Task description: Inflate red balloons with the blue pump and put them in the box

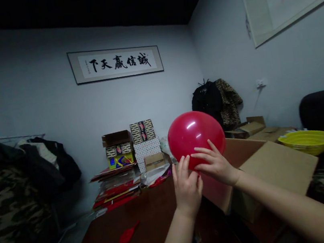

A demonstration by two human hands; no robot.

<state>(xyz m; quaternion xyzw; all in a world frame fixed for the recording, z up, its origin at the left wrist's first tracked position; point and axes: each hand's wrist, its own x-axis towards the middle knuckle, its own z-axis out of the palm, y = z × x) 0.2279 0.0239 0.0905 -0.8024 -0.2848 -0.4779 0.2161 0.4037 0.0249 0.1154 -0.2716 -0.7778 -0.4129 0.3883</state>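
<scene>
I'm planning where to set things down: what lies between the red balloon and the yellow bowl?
In the head view, an open cardboard box lies between the red balloon and the yellow bowl.

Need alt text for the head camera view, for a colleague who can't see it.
The left hand and right hand hold an inflated red balloon at its lower end, above a dark wooden table. A limp red balloon lies on the table; an open cardboard box stands to the right.
</scene>
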